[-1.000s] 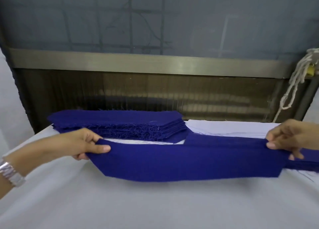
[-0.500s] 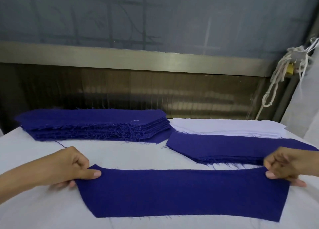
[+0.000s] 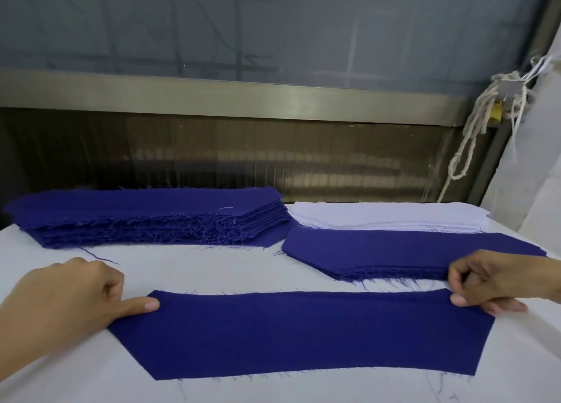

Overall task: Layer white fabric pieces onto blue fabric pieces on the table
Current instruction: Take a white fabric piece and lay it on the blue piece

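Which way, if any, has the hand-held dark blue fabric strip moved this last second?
Yes. The dark blue fabric strip came down, away from the tall blue fabric stack it hung close against; now white table shows between them.

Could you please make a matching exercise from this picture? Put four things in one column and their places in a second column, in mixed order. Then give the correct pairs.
Things
1. single blue piece
2. tall blue stack
3. white stack
4. rope

Places
A. far right of the table, just behind the low blue stack
B. hanging at the right, beyond the table
C. nearest the person, pinched at its ends by the left hand and right hand
D. far left of the table

Pairs: 1-C, 2-D, 3-A, 4-B
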Motion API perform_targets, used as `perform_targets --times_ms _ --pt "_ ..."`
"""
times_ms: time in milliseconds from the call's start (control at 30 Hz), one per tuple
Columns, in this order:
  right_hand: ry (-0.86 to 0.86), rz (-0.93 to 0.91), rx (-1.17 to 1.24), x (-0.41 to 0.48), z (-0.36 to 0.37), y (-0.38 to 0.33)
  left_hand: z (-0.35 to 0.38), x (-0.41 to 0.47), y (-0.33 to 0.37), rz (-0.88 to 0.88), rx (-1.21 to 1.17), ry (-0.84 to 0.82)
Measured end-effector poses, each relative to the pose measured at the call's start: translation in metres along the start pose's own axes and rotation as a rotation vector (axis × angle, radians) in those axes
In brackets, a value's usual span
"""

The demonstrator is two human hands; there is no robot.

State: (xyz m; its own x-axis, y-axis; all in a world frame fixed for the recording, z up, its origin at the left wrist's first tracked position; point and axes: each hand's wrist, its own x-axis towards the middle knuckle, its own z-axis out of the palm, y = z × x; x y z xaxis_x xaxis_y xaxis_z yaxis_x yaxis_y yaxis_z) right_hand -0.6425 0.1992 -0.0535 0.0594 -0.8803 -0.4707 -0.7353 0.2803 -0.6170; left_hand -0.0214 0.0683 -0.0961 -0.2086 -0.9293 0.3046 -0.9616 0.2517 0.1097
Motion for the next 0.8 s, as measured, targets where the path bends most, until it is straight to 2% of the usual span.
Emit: perform_targets --times_ms 133,300,433,600,700,800 --pt "0.017 0.023 -0.044 -0.005 0.001 -0.005 -0.003 0.002 0.004 0.049 0.031 0.121" --pt "0.121 -0.002 0.004 -0.022 -0.008 -0.024 -0.029 0.006 0.062 0.298 0.045 0.295" --pt "0.476 -0.028 0.122 -0.018 -0.024 -0.038 -0.043 0.023 0.125 0.488 0.024 0.326" --pt "0.919 0.088 0.223 0.007 -0.056 -0.021 -0.033 0.077 0.192 0.623 -0.041 0.292" --pt "1.071 0.108 0.217 0.023 -0.075 -0.001 -0.021 0.108 0.226 0.659 0.01 0.283" --pt "1.17 0.196 0.111 0.04 -0.088 0.015 -0.005 0.135 0.249 0.66 0.172 0.255"
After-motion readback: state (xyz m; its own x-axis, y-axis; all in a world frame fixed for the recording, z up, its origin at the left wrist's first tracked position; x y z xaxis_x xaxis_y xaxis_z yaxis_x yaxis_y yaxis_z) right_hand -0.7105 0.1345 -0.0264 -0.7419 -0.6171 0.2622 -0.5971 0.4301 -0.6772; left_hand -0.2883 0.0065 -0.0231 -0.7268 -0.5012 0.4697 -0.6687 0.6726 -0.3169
